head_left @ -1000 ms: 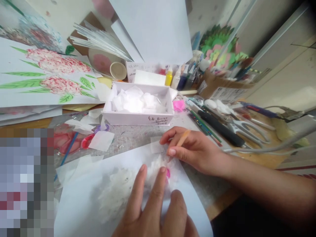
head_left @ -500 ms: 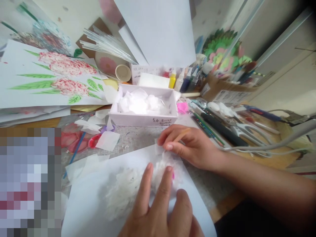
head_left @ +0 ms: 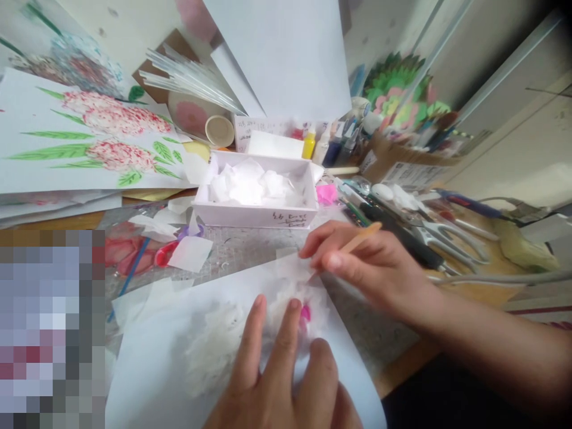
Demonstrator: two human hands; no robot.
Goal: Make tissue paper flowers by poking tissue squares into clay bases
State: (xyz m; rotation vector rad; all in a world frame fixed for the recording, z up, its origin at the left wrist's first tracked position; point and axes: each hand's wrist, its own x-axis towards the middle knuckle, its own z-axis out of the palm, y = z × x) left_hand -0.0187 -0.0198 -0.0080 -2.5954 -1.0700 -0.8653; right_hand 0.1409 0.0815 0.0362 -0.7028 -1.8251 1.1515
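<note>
My left hand [head_left: 281, 375] lies flat with fingers stretched out on a white paper sheet [head_left: 147, 369], pressing on a patch of crumpled white tissue [head_left: 218, 339] with a small pink spot [head_left: 305, 312]. My right hand [head_left: 370, 268] pinches a thin wooden stick [head_left: 363, 236], its lower end pointing at the tissue's top edge near the sheet's far corner. A white box [head_left: 257, 214] filled with white tissue squares stands just beyond both hands.
Flower paintings [head_left: 89, 143] lie at the left. Loose tissue pieces [head_left: 191, 252] and a pink scrap [head_left: 325, 193] dot the mat. Scissors [head_left: 451, 238], pens and brushes [head_left: 384, 226] lie to the right. Paint bottles [head_left: 308, 144] and a cardboard box [head_left: 402, 161] stand behind.
My right hand has shifted a little to the right and lifted the stick's upper end. My left hand stays pressed on the tissue.
</note>
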